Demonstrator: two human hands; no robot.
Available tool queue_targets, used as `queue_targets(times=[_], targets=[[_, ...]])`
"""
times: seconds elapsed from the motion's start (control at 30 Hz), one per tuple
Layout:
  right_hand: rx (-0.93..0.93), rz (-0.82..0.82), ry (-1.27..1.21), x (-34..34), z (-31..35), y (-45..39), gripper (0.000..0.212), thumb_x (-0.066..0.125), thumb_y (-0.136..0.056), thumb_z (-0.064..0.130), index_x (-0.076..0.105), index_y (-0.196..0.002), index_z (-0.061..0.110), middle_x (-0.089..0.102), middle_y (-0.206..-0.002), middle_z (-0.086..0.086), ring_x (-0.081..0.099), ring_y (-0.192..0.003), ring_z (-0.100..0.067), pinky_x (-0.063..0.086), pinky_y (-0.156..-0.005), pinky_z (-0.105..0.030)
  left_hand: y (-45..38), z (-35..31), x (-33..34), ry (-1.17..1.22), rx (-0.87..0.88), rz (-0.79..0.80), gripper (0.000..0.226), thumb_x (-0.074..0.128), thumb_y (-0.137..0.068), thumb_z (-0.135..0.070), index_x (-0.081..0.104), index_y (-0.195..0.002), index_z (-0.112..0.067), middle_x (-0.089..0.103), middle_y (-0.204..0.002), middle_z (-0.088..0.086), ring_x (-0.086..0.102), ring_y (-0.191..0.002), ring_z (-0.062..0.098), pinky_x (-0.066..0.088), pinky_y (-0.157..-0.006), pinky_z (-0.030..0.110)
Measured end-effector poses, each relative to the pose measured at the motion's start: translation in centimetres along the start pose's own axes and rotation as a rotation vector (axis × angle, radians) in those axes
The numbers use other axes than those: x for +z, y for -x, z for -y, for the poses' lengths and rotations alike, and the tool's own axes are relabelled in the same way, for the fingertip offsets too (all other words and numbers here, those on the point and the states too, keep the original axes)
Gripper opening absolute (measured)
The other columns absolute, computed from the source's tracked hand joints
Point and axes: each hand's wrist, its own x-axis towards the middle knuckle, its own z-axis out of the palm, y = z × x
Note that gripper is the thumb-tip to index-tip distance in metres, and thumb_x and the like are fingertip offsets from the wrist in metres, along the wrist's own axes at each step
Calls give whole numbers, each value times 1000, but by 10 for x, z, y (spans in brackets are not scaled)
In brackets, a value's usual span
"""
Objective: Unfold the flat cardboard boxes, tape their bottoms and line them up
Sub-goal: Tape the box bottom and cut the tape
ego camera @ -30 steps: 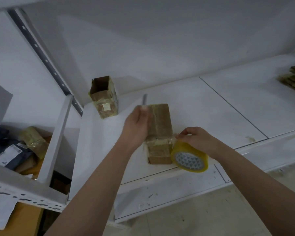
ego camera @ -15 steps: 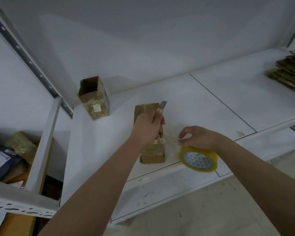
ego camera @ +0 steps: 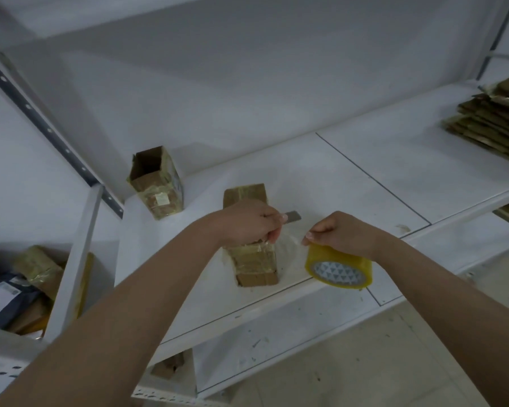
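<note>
A small cardboard box [ego camera: 254,264] lies on its side near the front of the white shelf [ego camera: 350,183], clear tape across its end. My left hand [ego camera: 249,221] rests on top of it and grips a metal blade [ego camera: 293,216] that points right. A clear strip of tape [ego camera: 287,240] stretches from the box to the yellow tape roll [ego camera: 338,270], which my right hand [ego camera: 340,233] holds just right of the box. A second box [ego camera: 156,183] stands upright and open-topped at the shelf's back left.
A stack of flat cardboard boxes [ego camera: 491,121] lies at the far right of the shelf. Left of the shelf's upright post [ego camera: 74,265] sit taped parcels and a dark bag [ego camera: 9,295]. Another piece of cardboard [ego camera: 169,367] shows under the shelf.
My left hand has turned the blade from pointing up to pointing right at the tape strip. The right hand has pulled the roll further right of the box. The camera has shifted.
</note>
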Motion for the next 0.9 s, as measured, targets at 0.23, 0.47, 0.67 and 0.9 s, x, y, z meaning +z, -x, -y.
queue_targets(times=[0.23,0.47,0.67,0.9], targets=[[29,-150,184,-1,15,10,20,62,-90,44,78,-87,32,63,-74,16,59,-75,-7,45,-70,-27,-15,-27,5,-495,-163,170,47,29,-105,-39,57,-79,-11,51,-73,2,47,-64,13,33,-56,27],[66,-183,166,-1,24,19,20,60,-90,38,78,-90,30,68,-77,8,65,-84,-17,50,-75,-31,-16,-37,24,-647,-162,122,42,33,-105,-29,47,-70,-12,47,-72,0,49,-68,15,40,-65,29],[124,-149,56,1,17,21,17,64,-89,37,79,-92,30,70,-95,5,63,-92,-18,51,-90,-37,7,-16,-9,-231,-122,27,31,35,-106,-22,59,-95,-5,63,-88,9,60,-77,21,45,-69,26],[192,-118,56,7,9,17,19,65,-88,37,78,-95,26,71,-96,1,64,-94,-21,50,-95,-41,-6,-17,38,-289,-286,-386,20,58,-93,-24,52,-104,-8,60,-95,8,63,-92,30,52,-75,38]])
